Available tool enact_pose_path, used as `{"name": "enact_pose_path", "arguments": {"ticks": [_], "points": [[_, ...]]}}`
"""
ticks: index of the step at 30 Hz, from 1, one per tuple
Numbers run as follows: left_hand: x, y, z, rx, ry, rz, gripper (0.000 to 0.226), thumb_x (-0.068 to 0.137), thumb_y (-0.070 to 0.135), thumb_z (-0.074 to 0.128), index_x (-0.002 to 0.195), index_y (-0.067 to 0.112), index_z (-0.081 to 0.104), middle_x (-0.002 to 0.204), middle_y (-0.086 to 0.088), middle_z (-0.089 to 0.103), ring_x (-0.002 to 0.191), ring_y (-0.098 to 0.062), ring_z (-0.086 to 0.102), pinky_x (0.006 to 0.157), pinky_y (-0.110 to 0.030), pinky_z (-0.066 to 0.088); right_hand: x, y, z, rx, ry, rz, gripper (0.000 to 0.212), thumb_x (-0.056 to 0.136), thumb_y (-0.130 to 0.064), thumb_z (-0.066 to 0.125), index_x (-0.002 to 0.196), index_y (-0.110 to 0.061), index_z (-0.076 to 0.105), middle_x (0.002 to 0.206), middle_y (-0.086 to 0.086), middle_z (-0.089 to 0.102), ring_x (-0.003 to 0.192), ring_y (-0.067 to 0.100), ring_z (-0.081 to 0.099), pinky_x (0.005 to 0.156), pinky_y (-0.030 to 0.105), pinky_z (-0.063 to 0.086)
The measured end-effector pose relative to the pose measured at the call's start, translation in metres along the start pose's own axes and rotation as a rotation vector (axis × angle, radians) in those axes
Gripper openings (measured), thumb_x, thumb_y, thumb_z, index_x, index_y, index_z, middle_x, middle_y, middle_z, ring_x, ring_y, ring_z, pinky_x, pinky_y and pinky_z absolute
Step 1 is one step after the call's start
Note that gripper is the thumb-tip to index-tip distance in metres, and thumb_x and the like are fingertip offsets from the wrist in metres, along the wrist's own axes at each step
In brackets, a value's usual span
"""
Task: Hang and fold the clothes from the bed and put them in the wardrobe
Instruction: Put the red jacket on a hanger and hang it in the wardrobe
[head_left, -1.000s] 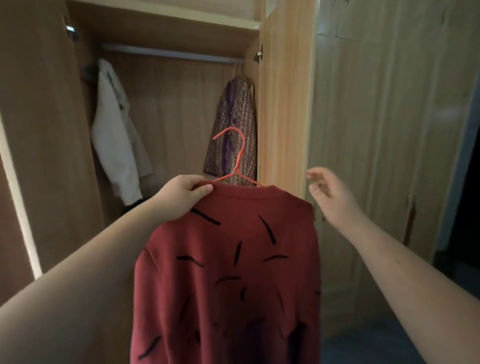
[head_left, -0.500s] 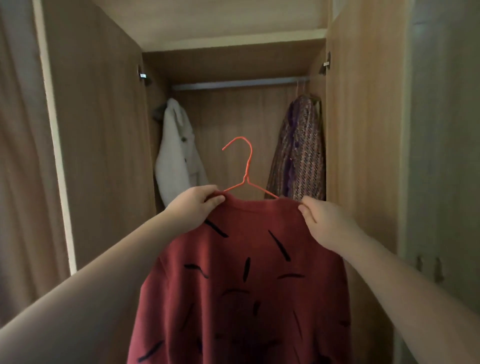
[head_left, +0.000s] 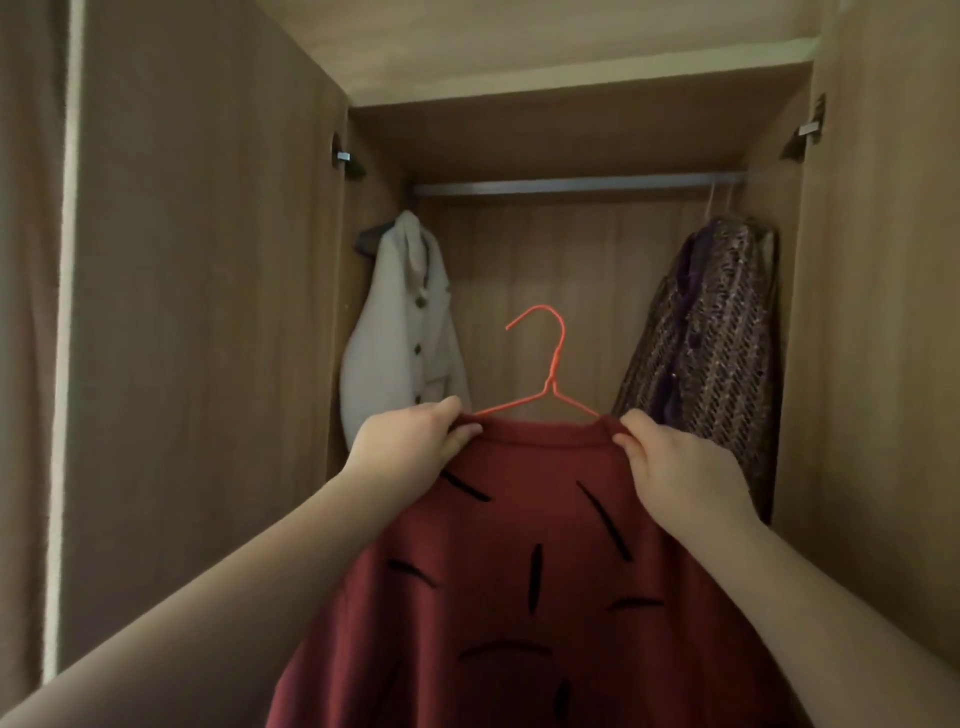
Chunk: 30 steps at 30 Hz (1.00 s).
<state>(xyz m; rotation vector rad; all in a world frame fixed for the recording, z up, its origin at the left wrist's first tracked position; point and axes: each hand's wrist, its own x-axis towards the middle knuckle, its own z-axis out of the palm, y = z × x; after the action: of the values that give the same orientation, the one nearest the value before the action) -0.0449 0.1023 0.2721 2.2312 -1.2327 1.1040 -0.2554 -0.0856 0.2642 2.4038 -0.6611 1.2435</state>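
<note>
1. Dim, warm light falls on an open wooden wardrobe, its doors swung wide to either side.
2. Nearest the camera, the red sweater hangs in mid-air before the wardrobe opening and fills the lower middle of the view. It is a brick-red knit scattered with short black dashes, and it has a plain round neckline.
3. The left hand has its grip closed on the sweater's left shoulder beside the collar, fingers curled over the cloth. The right hand pinches the right shoulder the same way. I cannot tell whether either grip also takes in the wire beneath.
4. An orange wire hanger runs into the neckline. Its hook stands upright and free, well below the rail.
5. The knit looks soft, limp and fairly light, and it would probably slide along such thin wire. The shoulders, where the wire backs the cloth, seem the best place to hold it, or the hanger's twisted neck.
6. Farther in, a white buttoned jacket hangs at the left wall, and a patterned purple-brown garment hangs at the right.
7. Farthest and highest, the metal rail spans the wardrobe.
</note>
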Motion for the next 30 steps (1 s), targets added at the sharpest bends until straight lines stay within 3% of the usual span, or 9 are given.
{"name": "enact_pose_path", "arguments": {"ticks": [4,7,10,13,21,30], "points": [[0.037,-0.002,0.060,-0.026,0.201,-0.030,0.034,0.097,0.050,0.038,0.106,0.020,0.051,0.100,-0.002,0.063,0.092,-0.029,0.064,0.063,-0.039,0.045,0.042,0.007,0.031,-0.051,0.066,0.035,0.017,0.099,-0.041,0.042,0.098,-0.027,0.051,0.080,0.001,0.069,0.072,0.036,0.068,0.056,0.039,0.045],[0.069,-0.002,0.101,-0.094,0.280,-0.003,0.050,0.090,0.044,0.042,0.134,0.019,0.047,0.117,-0.004,0.059,0.104,-0.029,0.059,0.081,-0.044,0.050,0.072,0.019,0.059,-0.101,0.090,0.061,0.017,0.098,-0.041,0.043,0.097,-0.025,0.050,0.077,0.005,0.068,0.071,0.038,0.067,0.056,0.040,0.046],[0.100,-0.001,0.138,-0.153,0.336,0.129,0.057,0.091,0.042,0.046,0.145,0.024,0.042,0.142,-0.005,0.049,0.129,-0.028,0.047,0.104,-0.047,0.039,0.104,0.035,0.087,-0.156,0.101,0.084,0.018,0.098,-0.042,0.041,0.098,-0.025,0.048,0.077,0.009,0.068,0.071,0.040,0.067,0.057,0.042,0.047],[0.138,0.001,0.176,-0.188,0.336,0.302,0.055,0.094,0.044,0.043,0.148,0.033,0.040,0.155,-0.002,0.039,0.145,-0.026,0.032,0.115,-0.051,0.027,0.147,0.047,0.109,-0.229,0.148,0.122,0.021,0.097,-0.043,0.041,0.099,-0.024,0.049,0.076,0.013,0.068,0.070,0.042,0.067,0.058,0.043,0.050],[0.284,0.013,0.257,-0.317,0.348,0.382,0.058,0.096,0.048,0.034,0.153,0.039,0.028,0.163,0.000,0.024,0.152,-0.024,0.014,0.118,-0.058,0.016,0.253,0.079,0.147,-0.391,0.222,0.201,0.020,0.099,-0.043,0.040,0.102,-0.025,0.048,0.081,0.016,0.068,0.077,0.043,0.066,0.062,0.042,0.045],[0.435,0.077,0.273,-0.524,0.439,0.424,0.060,0.096,0.055,0.021,0.154,0.044,0.013,0.166,0.004,0.012,0.153,-0.021,0.004,0.120,-0.057,0.010,0.364,0.154,0.129,-0.566,0.319,0.224,0.023,0.101,-0.045,0.034,0.097,-0.024,0.043,0.083,0.014,0.066,0.075,0.040,0.063,0.062,0.041,0.047]]}}
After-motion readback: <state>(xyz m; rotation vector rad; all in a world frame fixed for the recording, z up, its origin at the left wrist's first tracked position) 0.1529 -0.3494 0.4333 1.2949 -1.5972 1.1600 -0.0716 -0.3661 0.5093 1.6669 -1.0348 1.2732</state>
